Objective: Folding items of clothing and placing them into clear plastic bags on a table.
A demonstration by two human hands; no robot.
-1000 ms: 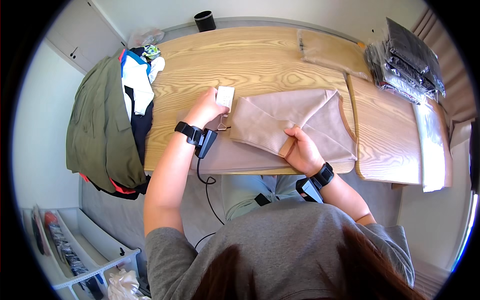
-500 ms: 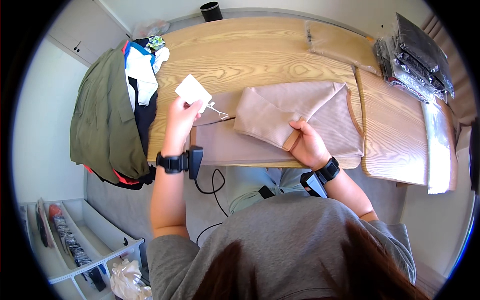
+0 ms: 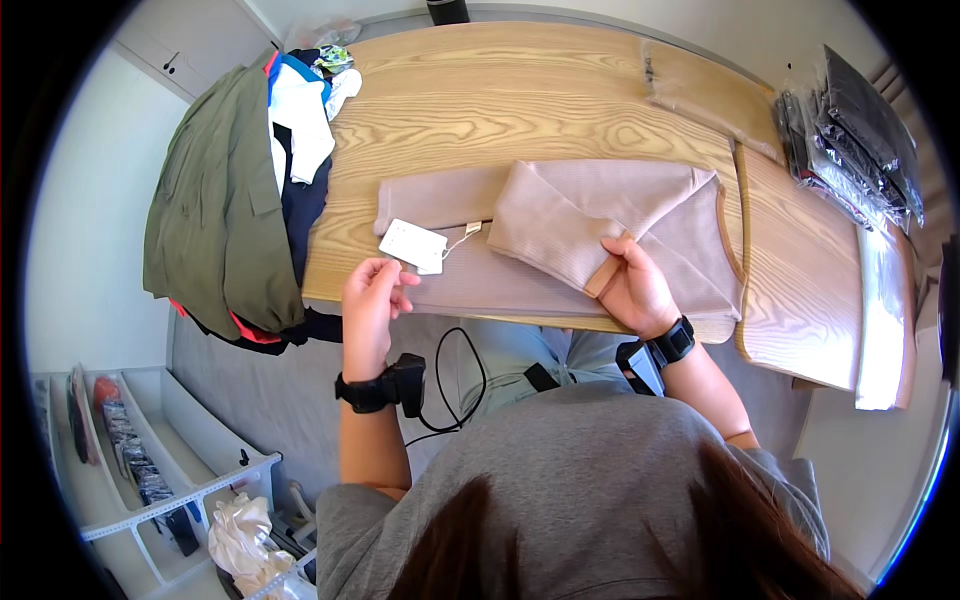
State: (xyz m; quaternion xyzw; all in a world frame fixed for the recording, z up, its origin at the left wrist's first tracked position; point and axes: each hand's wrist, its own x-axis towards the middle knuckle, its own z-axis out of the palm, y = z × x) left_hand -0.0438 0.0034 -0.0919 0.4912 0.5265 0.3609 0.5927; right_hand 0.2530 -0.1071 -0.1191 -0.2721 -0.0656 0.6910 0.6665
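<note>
Tag (image 3: 412, 243) lowered over garment (image 3: 600, 195), beyond left grip (image 3: 372, 297) — loosely parted, seemingly empty — right grip (image 3: 643, 300) pinches cuff (image 3: 602, 277).

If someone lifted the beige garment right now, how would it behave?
The garment would probably flop and lose its folds, since its soft layers lie loosely creased. It looks fairly light, as the cloth seems thin. Its white tag would likely dangle and swing, given the thin string on it.

The tag (image 3: 413, 243), pinched up in the left hand (image 3: 375, 295) a moment ago, now lies on the garment (image 3: 610, 195) — and that hand has drawn back, fingers loosely curled just below it. The bin (image 3: 448, 11) is now cut off by the upper edge.
</note>
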